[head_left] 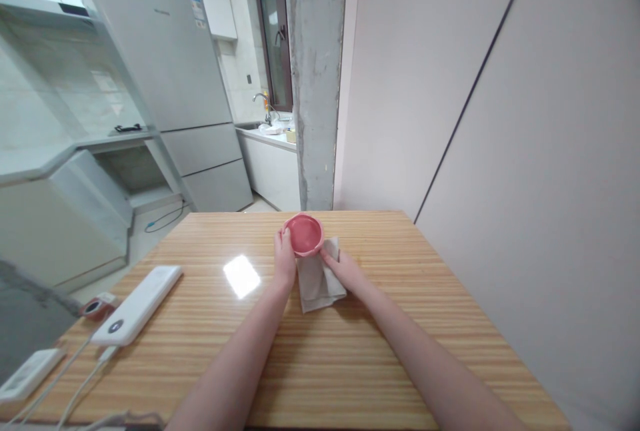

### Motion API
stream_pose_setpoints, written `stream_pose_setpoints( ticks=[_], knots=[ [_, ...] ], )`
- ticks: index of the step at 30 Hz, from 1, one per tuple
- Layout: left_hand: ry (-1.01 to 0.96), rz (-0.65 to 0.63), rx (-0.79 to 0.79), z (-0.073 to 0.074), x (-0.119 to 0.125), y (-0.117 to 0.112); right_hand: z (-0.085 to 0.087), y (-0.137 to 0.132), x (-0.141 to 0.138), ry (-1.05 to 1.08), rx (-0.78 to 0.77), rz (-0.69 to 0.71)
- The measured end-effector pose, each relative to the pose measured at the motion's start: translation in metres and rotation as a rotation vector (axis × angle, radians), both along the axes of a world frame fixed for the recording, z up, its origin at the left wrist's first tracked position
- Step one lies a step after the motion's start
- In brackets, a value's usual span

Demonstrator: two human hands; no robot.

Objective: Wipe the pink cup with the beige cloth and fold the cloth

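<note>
A pink bowl [305, 236] is held above the far middle part of the wooden table, its open side tilted towards me. My left hand [285, 256] grips the bowl's left side, with the thumb at the rim. A pale grey-white cloth or paper towel [316, 284] hangs below and behind the bowl's right side. My right hand [343, 267] is closed on this cloth and presses it against the bowl's lower right edge. The fingers behind the bowl and cloth are hidden.
On the wooden table [420, 324], a white power bank [140, 304] with cables lies at the left. Near it are a small reddish-brown object [98, 308] and a white power strip [31, 374]. A fridge [160, 57] and a concrete pillar [317, 84] stand beyond.
</note>
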State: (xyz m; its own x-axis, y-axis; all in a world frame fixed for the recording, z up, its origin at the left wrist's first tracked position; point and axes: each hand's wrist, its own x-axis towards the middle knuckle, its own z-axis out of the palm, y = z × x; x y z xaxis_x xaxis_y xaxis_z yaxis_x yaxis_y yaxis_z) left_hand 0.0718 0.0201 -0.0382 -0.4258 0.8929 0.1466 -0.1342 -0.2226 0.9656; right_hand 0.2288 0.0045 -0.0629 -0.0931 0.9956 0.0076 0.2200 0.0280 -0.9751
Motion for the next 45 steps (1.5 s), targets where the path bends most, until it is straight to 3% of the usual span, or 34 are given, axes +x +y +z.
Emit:
stream_pose_setpoints(
  ticks=[3, 5, 7, 9, 11, 14, 19, 21, 25, 30, 37, 40, 41, 43, 45],
  knots=[
    [-0.045, -0.049, -0.009, 0.002, 0.005, -0.004, 0.012, -0.005, 0.007, -0.146, 0.360, -0.179],
    [-0.091, -0.101, -0.026, 0.002, 0.009, -0.006, 0.018, -0.010, 0.008, -0.155, 0.536, -0.088],
    [-0.128, -0.145, -0.051, 0.002, 0.013, -0.007, 0.021, -0.012, 0.006, -0.170, 0.599, 0.061],
    [-0.143, -0.216, -0.094, 0.002, 0.016, -0.006, 0.019, -0.011, 0.006, -0.193, 0.606, 0.087],
    [-0.128, -0.333, -0.139, 0.001, 0.017, -0.005, 0.015, -0.006, 0.008, -0.208, 0.599, 0.017],
    [0.059, -0.438, -0.158, -0.003, 0.015, -0.003, 0.008, 0.007, 0.022, -0.250, 0.580, -0.103],
    [0.923, -0.294, -0.076, -0.013, 0.005, -0.006, -0.004, 0.028, 0.067, -0.419, 0.528, -0.545],
    [1.163, -0.278, -0.099, -0.015, 0.003, -0.007, -0.009, 0.035, 0.088, -0.472, 0.487, -0.728],
    [1.360, -0.238, -0.208, -0.014, 0.000, -0.007, -0.017, 0.040, 0.121, -0.588, 0.385, -0.919],
    [1.427, -0.204, -0.268, -0.011, -0.002, -0.008, -0.024, 0.039, 0.129, -0.628, 0.269, -1.005],
    [1.414, -0.216, -0.317, -0.008, -0.002, -0.010, -0.019, 0.036, 0.124, -0.607, 0.223, -1.014],
    [1.415, -0.219, -0.303, -0.009, -0.002, -0.009, -0.006, 0.033, 0.110, -0.613, 0.345, -0.991],
    [1.412, -0.227, -0.301, -0.009, -0.002, -0.008, -0.002, 0.031, 0.102, -0.599, 0.417, -0.918],
    [1.400, -0.254, -0.297, -0.009, -0.003, -0.007, 0.005, 0.026, 0.081, -0.527, 0.509, -0.617],
    [1.388, -0.269, -0.297, -0.008, -0.005, -0.006, 0.007, 0.019, 0.059, -0.459, 0.431, -0.295]
  ],
)
